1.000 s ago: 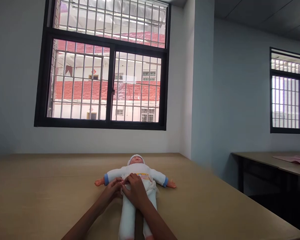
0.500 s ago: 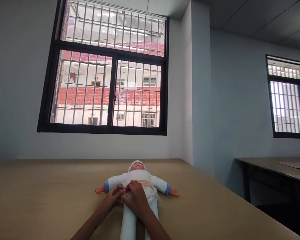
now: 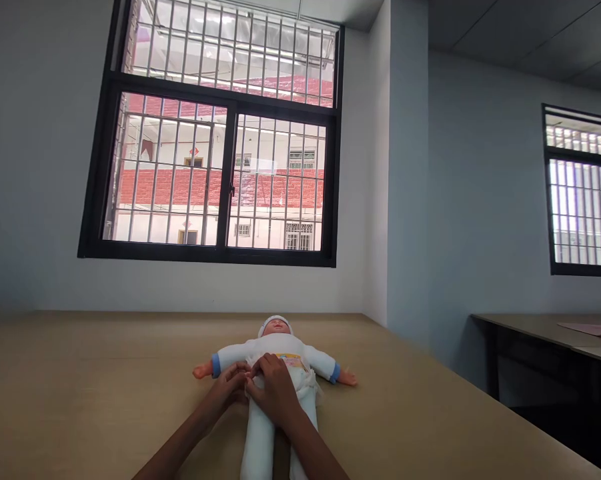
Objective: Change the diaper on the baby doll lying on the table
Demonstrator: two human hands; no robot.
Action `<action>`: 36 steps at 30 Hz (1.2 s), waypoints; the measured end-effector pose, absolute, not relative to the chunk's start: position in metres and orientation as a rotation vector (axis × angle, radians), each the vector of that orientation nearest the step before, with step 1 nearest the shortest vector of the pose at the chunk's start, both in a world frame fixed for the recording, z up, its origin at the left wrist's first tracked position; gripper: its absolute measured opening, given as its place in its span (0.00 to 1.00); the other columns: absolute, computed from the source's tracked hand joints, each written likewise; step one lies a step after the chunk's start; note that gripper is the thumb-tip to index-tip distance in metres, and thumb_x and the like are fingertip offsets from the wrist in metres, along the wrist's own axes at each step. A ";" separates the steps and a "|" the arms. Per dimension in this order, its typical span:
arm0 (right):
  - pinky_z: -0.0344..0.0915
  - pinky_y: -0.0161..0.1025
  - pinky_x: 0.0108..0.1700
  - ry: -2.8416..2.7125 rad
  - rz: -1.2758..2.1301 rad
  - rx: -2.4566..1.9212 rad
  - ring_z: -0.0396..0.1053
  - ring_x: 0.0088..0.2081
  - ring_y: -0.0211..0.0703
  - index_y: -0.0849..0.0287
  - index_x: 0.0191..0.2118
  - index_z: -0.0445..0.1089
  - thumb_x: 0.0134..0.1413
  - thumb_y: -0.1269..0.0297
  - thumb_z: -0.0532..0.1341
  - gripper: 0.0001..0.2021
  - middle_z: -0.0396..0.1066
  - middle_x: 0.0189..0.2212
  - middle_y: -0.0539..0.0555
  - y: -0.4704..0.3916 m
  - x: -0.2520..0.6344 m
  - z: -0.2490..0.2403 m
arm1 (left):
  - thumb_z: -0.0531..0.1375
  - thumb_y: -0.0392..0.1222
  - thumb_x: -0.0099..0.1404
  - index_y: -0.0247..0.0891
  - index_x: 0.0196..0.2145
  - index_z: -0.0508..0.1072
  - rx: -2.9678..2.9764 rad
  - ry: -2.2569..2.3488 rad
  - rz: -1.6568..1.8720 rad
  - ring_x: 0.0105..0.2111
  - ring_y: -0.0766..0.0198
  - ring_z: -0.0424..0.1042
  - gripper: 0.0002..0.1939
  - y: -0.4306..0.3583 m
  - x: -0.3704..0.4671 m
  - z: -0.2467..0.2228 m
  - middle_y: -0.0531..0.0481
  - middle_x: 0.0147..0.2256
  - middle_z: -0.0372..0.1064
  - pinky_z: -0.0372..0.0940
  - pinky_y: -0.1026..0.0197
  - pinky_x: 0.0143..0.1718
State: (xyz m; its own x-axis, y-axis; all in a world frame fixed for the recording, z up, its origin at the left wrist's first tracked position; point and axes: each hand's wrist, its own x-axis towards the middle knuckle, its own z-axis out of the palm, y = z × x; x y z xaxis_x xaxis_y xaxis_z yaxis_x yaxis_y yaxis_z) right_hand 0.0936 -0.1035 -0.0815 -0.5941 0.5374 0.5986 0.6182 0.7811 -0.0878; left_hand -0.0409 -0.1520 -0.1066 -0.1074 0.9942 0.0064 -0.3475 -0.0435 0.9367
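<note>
A baby doll (image 3: 280, 345) in white clothes with blue cuffs and a white cap lies on its back, arms spread. Around its waist is a white diaper (image 3: 306, 381) with a coloured band at the front. My left hand (image 3: 230, 388) is at the doll's left-side waist in the picture, fingers curled at the diaper's edge. Reaching over the doll's belly, my right hand (image 3: 274, 390) has its fingers pinched at the same edge, touching my left fingertips. The diaper edge between the fingers is mostly hidden.
The doll lies on a wide wooden table (image 3: 105, 373) against a wall below a barred window (image 3: 220, 180). At the right, beyond a gap, stands another table (image 3: 530, 325) with a pink cloth (image 3: 593, 329) on it.
Both hands stay at the same side of the diaper, with only slight finger movement. The view has shifted a little.
</note>
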 end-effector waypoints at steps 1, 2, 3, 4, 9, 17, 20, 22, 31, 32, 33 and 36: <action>0.69 0.40 0.41 -2.350 -0.161 -0.849 0.70 0.36 0.48 0.54 0.31 0.70 0.50 0.69 0.64 0.03 0.72 0.32 0.53 -0.104 0.094 -0.081 | 0.67 0.50 0.50 0.42 0.32 0.71 0.904 0.991 1.453 0.29 0.65 0.67 0.14 -0.151 -0.041 -0.108 0.54 0.29 0.67 0.63 0.63 0.31; 0.69 0.39 0.42 -2.354 -0.150 -0.844 0.70 0.36 0.47 0.54 0.31 0.70 0.51 0.69 0.64 0.03 0.73 0.33 0.53 -0.105 0.094 -0.080 | 0.66 0.49 0.50 0.42 0.31 0.71 0.902 0.981 1.455 0.28 0.65 0.67 0.13 -0.151 -0.042 -0.109 0.55 0.28 0.67 0.63 0.63 0.30; 0.68 0.39 0.42 -2.359 -0.143 -0.842 0.70 0.36 0.47 0.54 0.32 0.71 0.51 0.69 0.64 0.03 0.73 0.33 0.53 -0.105 0.094 -0.079 | 0.66 0.49 0.50 0.42 0.30 0.70 0.901 0.972 1.455 0.28 0.65 0.67 0.13 -0.150 -0.042 -0.110 0.55 0.27 0.66 0.62 0.63 0.30; 0.68 0.39 0.42 -2.367 -0.135 -0.840 0.70 0.36 0.47 0.55 0.32 0.71 0.52 0.69 0.64 0.03 0.73 0.33 0.54 -0.106 0.095 -0.078 | 0.66 0.49 0.50 0.42 0.30 0.70 0.897 0.963 1.452 0.27 0.65 0.67 0.13 -0.149 -0.042 -0.111 0.55 0.27 0.66 0.62 0.63 0.30; 0.69 0.42 0.45 -2.407 -0.029 -0.827 0.71 0.39 0.49 0.54 0.34 0.74 0.52 0.70 0.63 0.05 0.75 0.34 0.54 -0.106 0.096 -0.076 | 0.68 0.51 0.48 0.40 0.30 0.70 0.862 0.945 1.447 0.28 0.65 0.68 0.16 -0.149 -0.043 -0.111 0.53 0.29 0.69 0.63 0.64 0.31; 0.66 0.42 0.46 -2.515 -0.168 -0.815 0.71 0.41 0.48 0.57 0.34 0.75 0.55 0.70 0.61 0.05 0.75 0.35 0.55 -0.107 0.099 -0.071 | 0.65 0.44 0.52 0.40 0.30 0.70 0.938 0.992 1.495 0.29 0.66 0.67 0.10 -0.154 -0.040 -0.107 0.54 0.29 0.68 0.63 0.65 0.32; 0.65 0.42 0.46 -2.577 -0.259 -0.813 0.69 0.41 0.48 0.59 0.36 0.75 0.56 0.71 0.60 0.06 0.75 0.36 0.56 -0.111 0.098 -0.067 | 0.63 0.43 0.51 0.39 0.32 0.68 0.980 1.021 1.499 0.30 0.66 0.68 0.10 -0.151 -0.040 -0.110 0.54 0.30 0.67 0.64 0.64 0.34; 0.64 0.42 0.47 -2.602 -0.320 -0.798 0.69 0.42 0.48 0.61 0.38 0.75 0.58 0.71 0.58 0.08 0.74 0.37 0.56 -0.114 0.098 -0.064 | 0.61 0.43 0.51 0.38 0.32 0.67 1.018 1.043 1.507 0.30 0.66 0.67 0.11 -0.150 -0.039 -0.112 0.53 0.30 0.67 0.63 0.63 0.34; 0.63 0.41 0.49 -2.602 -0.222 -0.837 0.68 0.43 0.47 0.62 0.35 0.72 0.61 0.67 0.57 0.07 0.73 0.37 0.57 -0.116 0.099 -0.065 | 0.59 0.46 0.54 0.38 0.32 0.67 1.149 1.140 1.542 0.32 0.64 0.67 0.11 -0.148 -0.042 -0.112 0.53 0.30 0.65 0.64 0.60 0.37; 0.63 0.41 0.50 -2.547 -0.158 -0.846 0.68 0.43 0.46 0.63 0.35 0.72 0.62 0.67 0.56 0.08 0.73 0.36 0.57 -0.118 0.097 -0.063 | 0.60 0.47 0.54 0.38 0.32 0.68 1.189 1.194 1.581 0.33 0.63 0.68 0.11 -0.149 -0.042 -0.108 0.52 0.30 0.66 0.64 0.59 0.39; 0.63 0.40 0.50 -2.477 -0.080 -0.851 0.69 0.43 0.45 0.63 0.35 0.71 0.63 0.67 0.56 0.09 0.72 0.36 0.57 -0.121 0.095 -0.060 | 0.60 0.49 0.55 0.38 0.33 0.68 1.232 1.252 1.638 0.35 0.61 0.68 0.12 -0.153 -0.040 -0.100 0.51 0.32 0.67 0.65 0.58 0.41; 0.65 0.40 0.49 -2.179 0.229 -0.779 0.70 0.41 0.42 0.64 0.37 0.70 0.65 0.64 0.55 0.10 0.72 0.36 0.56 -0.134 0.097 -0.033 | 0.61 0.55 0.60 0.39 0.39 0.69 1.323 1.310 1.895 0.42 0.58 0.70 0.17 -0.183 -0.027 -0.059 0.47 0.40 0.70 0.65 0.56 0.47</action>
State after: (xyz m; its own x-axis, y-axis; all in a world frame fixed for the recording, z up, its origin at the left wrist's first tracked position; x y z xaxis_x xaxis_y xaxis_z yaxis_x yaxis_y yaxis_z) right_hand 0.0968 -0.1344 -0.0332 -0.4956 0.6008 0.6273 0.4573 0.7945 -0.3996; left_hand -0.0273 -0.1831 -0.0593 -0.4172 0.7953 0.4399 0.1303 -0.4267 0.8950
